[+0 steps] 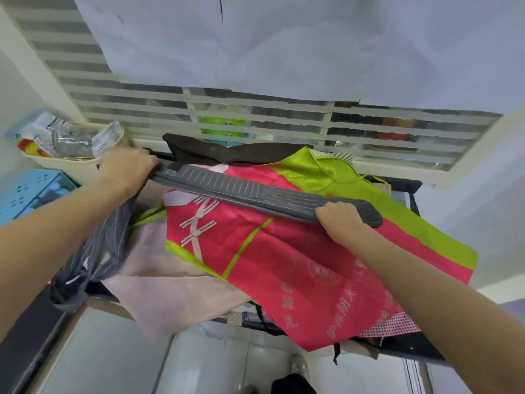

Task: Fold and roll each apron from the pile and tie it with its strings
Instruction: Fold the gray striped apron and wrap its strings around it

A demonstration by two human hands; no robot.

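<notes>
A grey striped apron [241,191], folded into a long narrow band, is stretched in the air above the pile. My left hand [125,169] grips its left end, and the rest of that apron hangs down past my left forearm in a bunch [93,251]. My right hand [341,220] grips the band near its right end. Below lies the pile: a pink apron [284,265] with lime trim and white lettering on top, a lime green apron [341,180] behind it, a beige one [170,288] at the left and a dark brown one [227,152] at the back.
The pile covers a dark table [25,336] whose edge shows at lower left. A cream basket [74,163] with packets and a jar stands at the back left, above a blue crate [34,191]. A slatted window [255,120] runs behind. Floor tiles and my shoe [298,365] show below.
</notes>
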